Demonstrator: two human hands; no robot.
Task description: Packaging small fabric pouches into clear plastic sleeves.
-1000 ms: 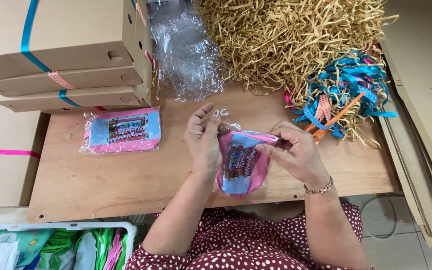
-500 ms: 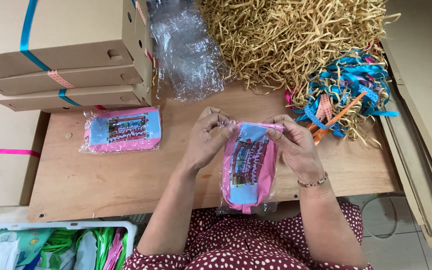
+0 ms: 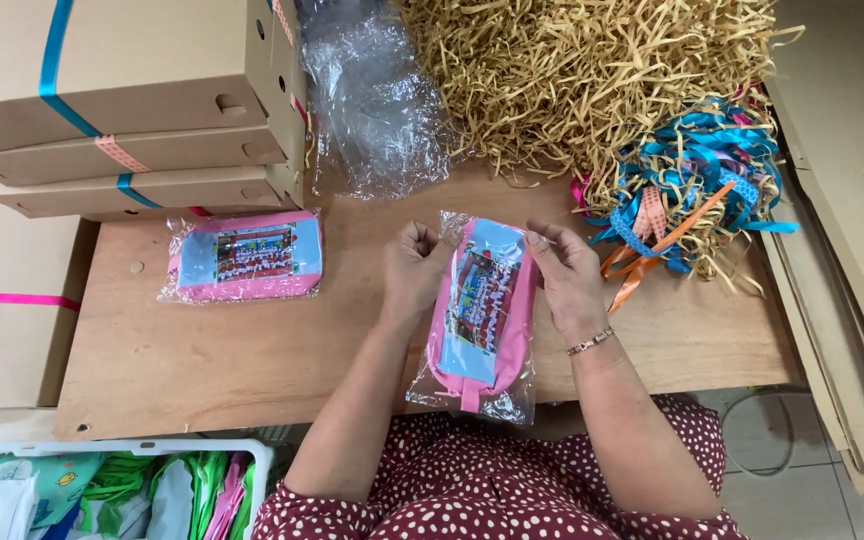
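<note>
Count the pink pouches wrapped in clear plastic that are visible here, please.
2. One pink pouch is held between the left hand and the right hand; the other pouch lies on the wooden table, beside the boxes. More may be hidden.

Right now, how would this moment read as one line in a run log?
left hand: grips bag top edge | right hand: grips bag top edge | pink pouch in clear bag: held over wooden table | second bagged pouch: lying left

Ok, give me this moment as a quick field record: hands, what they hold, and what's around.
left hand: grips the top edge of the pink pouch's clear bag
right hand: grips the same edge
pink pouch: lengthwise inside the bag
second pouch: bagged, flat on the wooden table
behind: paper shreds, ribbons, boxes
</note>
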